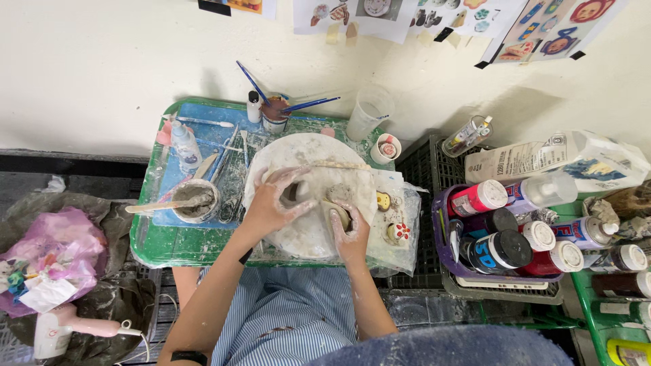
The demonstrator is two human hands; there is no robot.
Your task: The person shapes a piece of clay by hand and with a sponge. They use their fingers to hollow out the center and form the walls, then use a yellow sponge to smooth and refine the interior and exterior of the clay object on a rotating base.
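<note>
Wall (pixel 102 61), pale and bare below a row of taped-up picture sheets (pixel 475 17), filled the top of the view. Under it stood a green tray-table (pixel 163 251), smeared with white, with a blue mat (pixel 203 129) across its far part. To its right a purple basket (pixel 444 254) held paint bottles (pixel 505 251) with white and black caps, and a large white plastic bag (pixel 556 159) lay behind it. At the far left, a pink plastic bag (pixel 51 254) rested on grey sheeting, with a pink hair dryer (pixel 68 329) below it.

In the middle of the tray-table lay a round white board (pixel 308 152). On it sat a clay piece (pixel 298 193), a small hollow form, wet and grey-white. The left hand (pixel 274 203) was wrapped around it from the near-left side, fingers curled over its rim and closed on the clay. The right hand (pixel 349 227), coated in slip, lay just beside the clay piece on its right, fingers bent together onto a flat tan tool (pixel 337 213) pressed to the board; how firmly it gripped that tool could not be told.

A small bowl of grey slip (pixel 194 201) with a stick (pixel 152 207) in it stood left of the board. Beyond the board were a cup of brushes (pixel 274 112), a clear plastic cup (pixel 369 112), and small painted clay figures (pixel 397 230) at the right.
</note>
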